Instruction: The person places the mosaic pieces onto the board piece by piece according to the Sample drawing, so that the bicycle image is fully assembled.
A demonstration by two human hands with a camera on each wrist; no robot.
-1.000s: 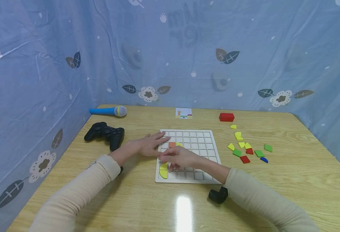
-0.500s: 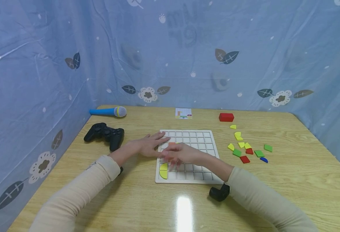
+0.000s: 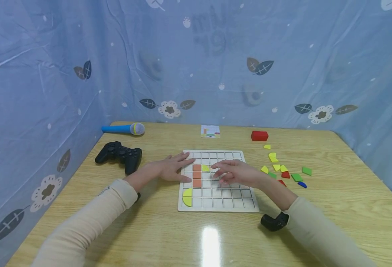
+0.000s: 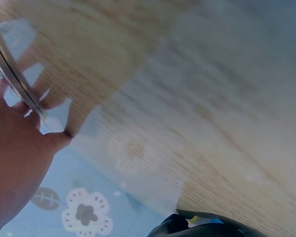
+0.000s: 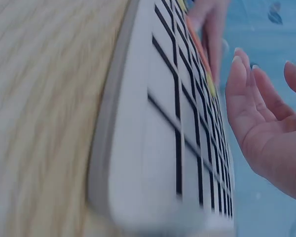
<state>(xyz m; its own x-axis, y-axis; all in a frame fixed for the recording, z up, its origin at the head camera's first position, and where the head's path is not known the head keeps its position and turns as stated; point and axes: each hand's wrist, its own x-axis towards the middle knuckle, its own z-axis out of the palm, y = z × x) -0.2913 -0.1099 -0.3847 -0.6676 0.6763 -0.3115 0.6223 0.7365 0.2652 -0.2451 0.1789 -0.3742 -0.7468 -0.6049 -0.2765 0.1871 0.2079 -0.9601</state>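
A white grid board (image 3: 218, 203) lies flat on the wooden table. My left hand (image 3: 173, 167) rests at its left edge, fingers spread over the upper left squares. Over the board's right half hovers my right hand (image 3: 237, 173), fingers loosely bent and holding nothing; the right wrist view shows this hand (image 5: 269, 111) raised above the grid. Orange square tiles (image 3: 197, 175) form a column near the left side, with a yellow quarter-round tile (image 3: 205, 168) beside the top one. Two yellow tiles (image 3: 187, 197) fill squares at the lower left.
Loose yellow, green, red and blue tiles (image 3: 297, 177) are scattered right of the board. A red block (image 3: 259, 136) and a small pattern card (image 3: 210, 131) stand farther back. At left lie a black game controller (image 3: 120, 154) and a blue toy microphone (image 3: 123, 128).
My right hand has moved right, away from the board's left side, uncovering the orange column. The left hand stays in place.
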